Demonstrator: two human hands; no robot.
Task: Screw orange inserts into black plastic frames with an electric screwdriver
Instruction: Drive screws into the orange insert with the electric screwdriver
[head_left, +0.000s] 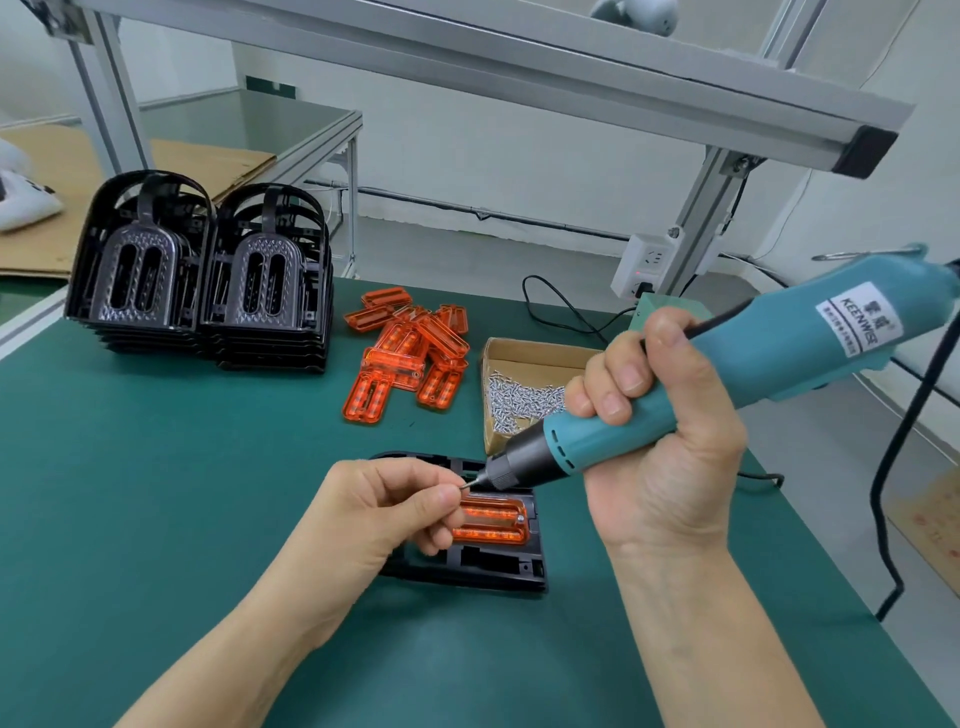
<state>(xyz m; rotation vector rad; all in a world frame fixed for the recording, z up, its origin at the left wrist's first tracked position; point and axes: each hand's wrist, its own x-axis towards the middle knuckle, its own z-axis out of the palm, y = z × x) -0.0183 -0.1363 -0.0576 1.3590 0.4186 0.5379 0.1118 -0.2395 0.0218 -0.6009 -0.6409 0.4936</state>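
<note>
- The right hand (657, 441) wrapped all its fingers round the teal barrel of the electric screwdriver (727, 374), tilting it so the bit ran down toward eight o'clock; that slant probably brought the tip to the other hand, not yet to the workpiece.
- The left hand (384, 512) pinched thumb against forefinger at the bit tip, the other fingers curled beneath; likely it was seating a screw on the bit, though the screw itself was too small to make out.
- The black frame (470, 564) lay flat on the green mat (156, 519) under both hands, at six o'clock from the supplies; an orange insert (493, 522) sat in its recess, glossy and translucent, with two long slots and rounded ends; one bright dot at its three o'clock end may have been a screw already set.
- The box of screws (524, 389) stood just at twelve o'clock of the frame, within easy reach of the pinching hand.
- The loose orange inserts (410, 353) lay heaped at nine o'clock of the box; the stacked black frames (202, 275) stood further toward ten o'clock, apparently stock for later rounds.
</note>
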